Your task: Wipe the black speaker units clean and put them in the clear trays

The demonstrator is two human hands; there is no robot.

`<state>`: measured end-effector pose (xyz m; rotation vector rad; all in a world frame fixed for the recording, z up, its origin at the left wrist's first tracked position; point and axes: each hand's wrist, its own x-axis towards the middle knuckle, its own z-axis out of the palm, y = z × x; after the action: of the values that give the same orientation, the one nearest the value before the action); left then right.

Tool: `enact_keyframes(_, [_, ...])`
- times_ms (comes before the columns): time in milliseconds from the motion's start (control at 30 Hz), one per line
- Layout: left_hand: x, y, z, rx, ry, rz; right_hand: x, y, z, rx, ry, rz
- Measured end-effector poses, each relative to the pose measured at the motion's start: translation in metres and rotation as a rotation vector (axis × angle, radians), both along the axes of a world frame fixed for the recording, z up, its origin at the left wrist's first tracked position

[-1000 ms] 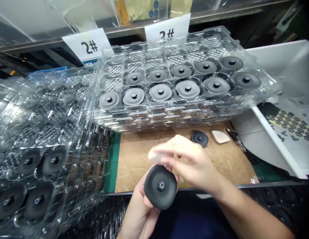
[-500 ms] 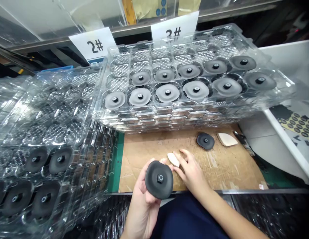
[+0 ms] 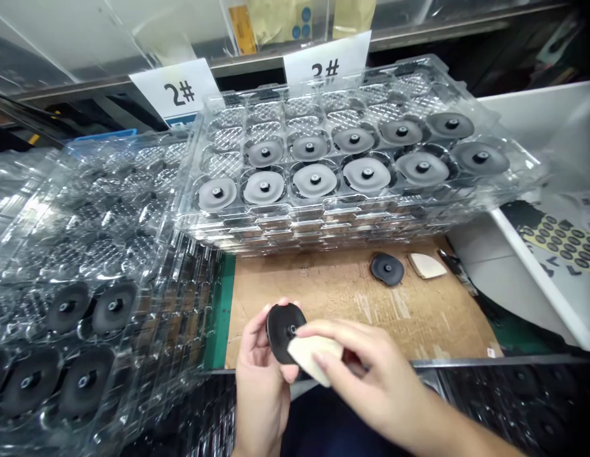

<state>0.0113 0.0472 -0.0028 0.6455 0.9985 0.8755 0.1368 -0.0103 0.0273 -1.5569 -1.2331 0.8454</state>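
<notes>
A black rounded disc [image 3: 280, 327] with a small raised hub is gripped in my left hand [image 3: 262, 381], tilted on its side. My right hand [image 3: 366, 374] pinches a cream-coloured wedge-shaped pad [image 3: 316, 357] between thumb and fingers. The pad lies against or just in front of the disc's face, close to the hub, and hides its lower right part. Behind my hands, another black disc [image 3: 387, 269] rests on the cardboard [image 3: 337, 279], with a second cream pad [image 3: 427, 265] to its right.
A stack of clear plastic trays [image 3: 323, 212] stands behind the cardboard, the top one partly filled with black discs. More clear trays [image 3: 147, 279] are stacked at the left. A white bin [image 3: 537, 273] at the right holds a sticker sheet [image 3: 561, 240].
My right hand has brought the cream pad up from beside the disc to its face. The disc in my left hand has turned sideways and moved slightly left.
</notes>
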Motion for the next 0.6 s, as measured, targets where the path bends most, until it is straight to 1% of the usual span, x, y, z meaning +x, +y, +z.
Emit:
enact_keyframes(33, [-0.001, 0.002, 0.0, -0.013, -0.012, -0.018, 0.006, -0.004, -0.005, -0.074, 0.033, -0.006])
enact_keyframes(100, [-0.002, 0.004, -0.002, -0.054, -0.046, -0.07, 0.02, -0.009, -0.013, -0.141, 0.06, -0.114])
enact_keyframes(167, [0.0, 0.002, -0.003, -0.081, -0.091, -0.099, 0.027, -0.012, -0.011, -0.102, 0.026, -0.251])
enact_keyframes(200, [0.002, 0.0, -0.002, -0.093, -0.117, -0.106, 0.026, -0.011, -0.006, -0.057, -0.015, -0.287])
enact_keyframes(233, [0.003, -0.002, -0.002, -0.111, -0.149, -0.117, 0.023, -0.01, 0.001, 0.008, -0.074, -0.284])
enact_keyframes(300, [0.002, -0.005, 0.0, -0.166, -0.224, -0.146, 0.012, -0.004, 0.014, 0.182, -0.207, -0.194])
enact_keyframes(367, [-0.002, -0.005, 0.0, -0.227, -0.283, -0.185, 0.0, 0.003, 0.022, 0.301, -0.295, -0.035])
enact_keyframes(400, [-0.005, -0.004, 0.0, -0.247, -0.299, -0.194, -0.004, 0.006, 0.024, 0.314, -0.312, 0.049])
enact_keyframes(467, [-0.009, -0.001, 0.0, -0.275, -0.299, -0.181, -0.008, 0.014, 0.024, 0.262, -0.323, 0.166])
enact_keyframes(500, [-0.01, -0.001, 0.0, -0.276, -0.305, -0.174, -0.009, 0.018, 0.023, 0.232, -0.337, 0.183])
enact_keyframes(533, [-0.01, -0.001, 0.0, -0.278, -0.314, -0.177, -0.009, 0.021, 0.023, 0.232, -0.365, 0.163])
enact_keyframes(600, [-0.009, -0.002, 0.002, -0.288, -0.324, -0.213, -0.009, 0.025, 0.022, 0.295, -0.434, 0.076])
